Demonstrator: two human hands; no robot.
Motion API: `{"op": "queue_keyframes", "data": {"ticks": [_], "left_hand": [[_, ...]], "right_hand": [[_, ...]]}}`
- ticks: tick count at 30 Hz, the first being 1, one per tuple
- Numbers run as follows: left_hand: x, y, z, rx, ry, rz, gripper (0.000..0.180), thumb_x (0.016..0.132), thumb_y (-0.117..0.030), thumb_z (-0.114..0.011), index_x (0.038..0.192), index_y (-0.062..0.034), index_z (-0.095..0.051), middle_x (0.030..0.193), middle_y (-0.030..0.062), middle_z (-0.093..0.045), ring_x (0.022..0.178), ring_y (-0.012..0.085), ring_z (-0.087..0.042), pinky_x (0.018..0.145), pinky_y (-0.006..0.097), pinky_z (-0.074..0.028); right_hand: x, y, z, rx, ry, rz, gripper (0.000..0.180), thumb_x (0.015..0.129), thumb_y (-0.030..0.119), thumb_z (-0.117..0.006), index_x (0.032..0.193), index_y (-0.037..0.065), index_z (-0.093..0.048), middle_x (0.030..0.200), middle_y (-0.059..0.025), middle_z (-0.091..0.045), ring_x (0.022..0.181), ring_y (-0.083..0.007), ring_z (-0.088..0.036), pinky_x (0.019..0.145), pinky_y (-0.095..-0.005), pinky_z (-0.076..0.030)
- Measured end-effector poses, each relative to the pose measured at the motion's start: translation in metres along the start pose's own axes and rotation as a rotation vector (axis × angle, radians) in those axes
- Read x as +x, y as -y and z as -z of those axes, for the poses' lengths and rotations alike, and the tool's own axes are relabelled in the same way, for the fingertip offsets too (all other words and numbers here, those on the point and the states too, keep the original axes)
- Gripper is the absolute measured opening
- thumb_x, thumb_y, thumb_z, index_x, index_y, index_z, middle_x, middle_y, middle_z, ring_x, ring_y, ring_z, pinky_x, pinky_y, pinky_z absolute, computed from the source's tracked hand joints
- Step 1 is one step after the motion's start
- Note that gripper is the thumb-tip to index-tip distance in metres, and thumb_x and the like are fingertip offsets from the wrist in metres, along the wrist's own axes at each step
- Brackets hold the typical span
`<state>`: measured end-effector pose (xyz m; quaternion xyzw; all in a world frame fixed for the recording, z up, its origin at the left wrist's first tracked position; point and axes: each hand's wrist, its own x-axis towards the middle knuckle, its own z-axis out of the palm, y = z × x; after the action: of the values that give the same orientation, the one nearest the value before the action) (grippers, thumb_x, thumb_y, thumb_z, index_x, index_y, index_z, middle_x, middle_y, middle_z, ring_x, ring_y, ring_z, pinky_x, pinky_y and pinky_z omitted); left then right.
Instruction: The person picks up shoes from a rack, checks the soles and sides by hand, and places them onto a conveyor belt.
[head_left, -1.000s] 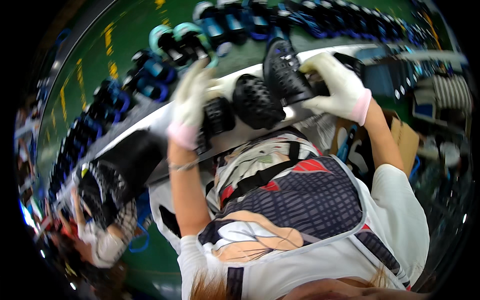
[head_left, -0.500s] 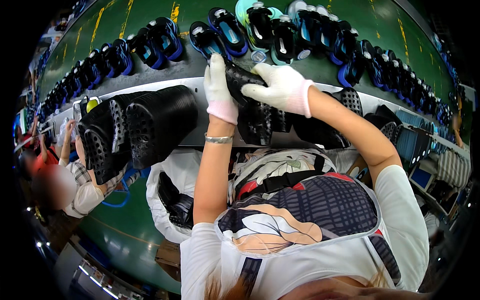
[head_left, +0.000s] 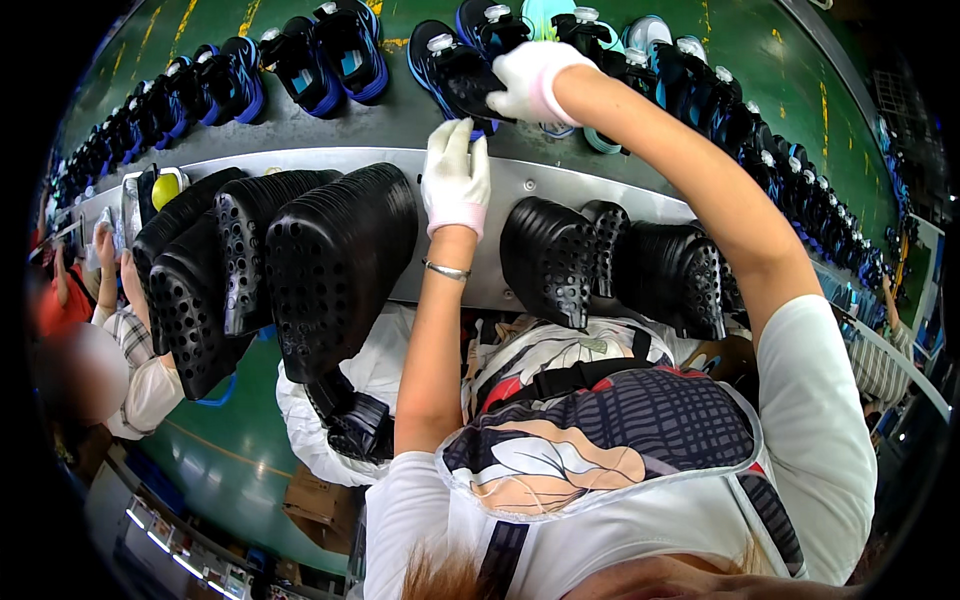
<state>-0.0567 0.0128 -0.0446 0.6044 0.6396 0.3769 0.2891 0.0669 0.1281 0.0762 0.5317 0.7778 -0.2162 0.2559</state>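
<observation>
A black and blue shoe (head_left: 437,62) stands on the dark surface beyond the metal ledge, and a black perforated insert (head_left: 472,84) lies in its opening. My right hand (head_left: 535,82), in a white glove with a pink cuff, has its fingers and thumb closed on the insert's right side. At the shoe's heel end is my gloved left hand (head_left: 456,172), fingers stretched forward and holding nothing. Nested stacks of similar black inserts rest on the ledge, a large stack (head_left: 345,260) left of my left wrist and a smaller stack (head_left: 550,255) to its right.
Rows of shoes (head_left: 235,85) run along the far side, curving away left and right (head_left: 740,125). The metal ledge (head_left: 505,170) crosses in front of me. More black inserts (head_left: 355,415) lie on white cloth by my left elbow. A person in plaid (head_left: 135,350) is at the left.
My right hand has carried the black insert forward to the shoe. The left hand has let go of it and now reaches toward the heel. My view has shifted slightly.
</observation>
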Motion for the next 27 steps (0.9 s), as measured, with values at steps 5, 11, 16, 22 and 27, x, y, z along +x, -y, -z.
{"op": "queue_keyframes", "data": {"ticks": [5,11,16,22,27], "left_hand": [[0.019,-0.010,-0.006,0.051,0.080,-0.093,0.033,0.082,-0.018,-0.067,0.110,-0.0031,-0.062,0.115,0.0159,-0.058,0.097,0.0331,-0.060,0.084,0.038,-0.049],[0.035,-0.008,-0.013,0.223,0.069,-0.056,0.020,0.079,-0.018,-0.065,0.094,-0.0053,-0.061,0.099,0.0115,-0.054,0.090,0.0321,-0.055,0.076,0.043,-0.050],[0.043,-0.008,-0.020,0.317,0.240,0.029,0.017,0.083,-0.023,-0.065,0.091,-0.0081,-0.065,0.098,0.0105,-0.061,0.093,0.0315,-0.059,0.078,0.043,-0.052],[0.066,0.005,-0.031,0.297,0.521,0.495,0.023,0.087,-0.024,-0.060,0.099,-0.0059,-0.069,0.104,0.0176,-0.067,0.099,0.0327,-0.064,0.083,0.039,-0.053],[0.072,-0.005,-0.024,0.421,0.594,0.414,0.021,0.087,-0.020,-0.059,0.094,-0.0042,-0.070,0.101,0.0188,-0.068,0.097,0.0321,-0.066,0.081,0.038,-0.054]], "right_hand": [[0.054,0.018,-0.022,-0.100,-0.097,-0.029,0.028,0.085,0.025,-0.053,0.095,0.003,-0.068,0.097,-0.0183,-0.069,0.091,-0.0329,-0.067,0.080,-0.0410,-0.053],[0.079,0.030,-0.050,0.063,-0.240,-0.109,0.027,0.085,0.018,-0.056,0.104,0.000,-0.065,0.099,-0.0188,-0.068,0.094,-0.0320,-0.067,0.080,-0.0396,-0.053],[0.093,0.027,-0.018,0.065,0.058,-0.098,0.033,0.086,0.031,-0.061,0.101,0.003,-0.069,0.103,-0.0175,-0.068,0.096,-0.0328,-0.065,0.083,-0.0392,-0.053],[0.087,0.041,-0.037,0.040,-0.106,-0.097,0.025,0.083,0.018,-0.060,0.102,0.005,-0.070,0.104,-0.0181,-0.068,0.097,-0.0330,-0.066,0.084,-0.0401,-0.053],[0.101,0.033,-0.042,0.053,-0.077,-0.066,0.026,0.081,0.016,-0.063,0.103,0.004,-0.069,0.103,-0.0191,-0.068,0.096,-0.0329,-0.066,0.083,-0.0403,-0.053]]}}
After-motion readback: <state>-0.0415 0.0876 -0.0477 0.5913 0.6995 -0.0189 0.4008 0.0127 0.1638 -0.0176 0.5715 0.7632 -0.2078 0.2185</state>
